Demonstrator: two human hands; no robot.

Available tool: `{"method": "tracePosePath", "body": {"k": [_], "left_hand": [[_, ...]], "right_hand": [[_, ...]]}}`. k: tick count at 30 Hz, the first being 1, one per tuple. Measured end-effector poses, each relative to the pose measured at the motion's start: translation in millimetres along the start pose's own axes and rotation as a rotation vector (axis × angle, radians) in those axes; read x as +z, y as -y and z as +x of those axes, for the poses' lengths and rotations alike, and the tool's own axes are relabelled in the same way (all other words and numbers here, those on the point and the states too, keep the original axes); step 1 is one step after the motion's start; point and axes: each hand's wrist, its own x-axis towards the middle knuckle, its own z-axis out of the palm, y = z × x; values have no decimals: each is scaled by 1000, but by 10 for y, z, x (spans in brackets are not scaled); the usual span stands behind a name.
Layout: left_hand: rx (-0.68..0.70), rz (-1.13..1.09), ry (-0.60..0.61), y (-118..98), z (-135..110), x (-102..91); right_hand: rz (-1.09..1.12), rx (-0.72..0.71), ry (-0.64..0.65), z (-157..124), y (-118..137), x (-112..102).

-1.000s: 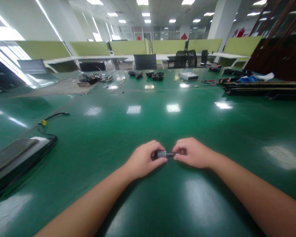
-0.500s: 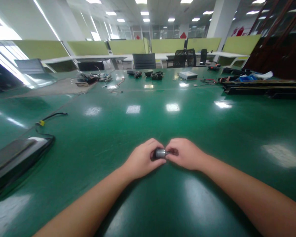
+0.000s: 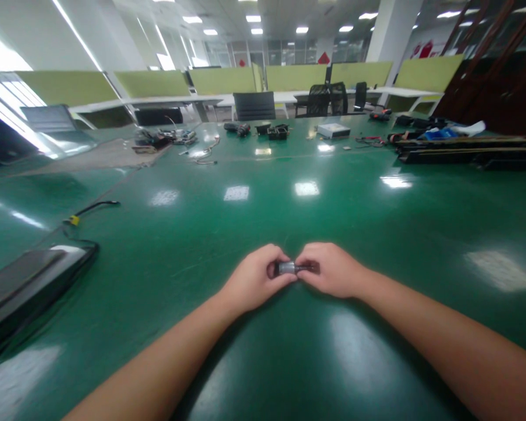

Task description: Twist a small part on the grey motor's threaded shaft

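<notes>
Between my hands, over the green table, is a small silver metal cylinder that looks like a small motor. It lies sideways, with a thin dark shaft-like part on its right. My left hand is closed round the cylinder's body, thumb below and fingers above; its left end is partly hidden in the palm. My right hand pinches the thin part at the right end, and the fingertips cover some of it. The two hands' fingertips nearly meet.
At the left lies a flat dark device with a black cable. Farther back are tangled parts, black parts, a silver box and red-black leads. Long black bars are stacked at right.
Both hands have shifted slightly upward in view with the cylinder, and a little more of the thin part shows at the right hand. Both grips are kept.
</notes>
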Motion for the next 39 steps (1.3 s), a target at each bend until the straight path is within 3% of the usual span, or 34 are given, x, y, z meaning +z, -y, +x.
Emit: {"method": "tracePosePath", "body": {"k": [39], "left_hand": [[-74,-52,14,-1,-27,-9]], "right_hand": [[8,0,15,-76,-4,-49]]}}
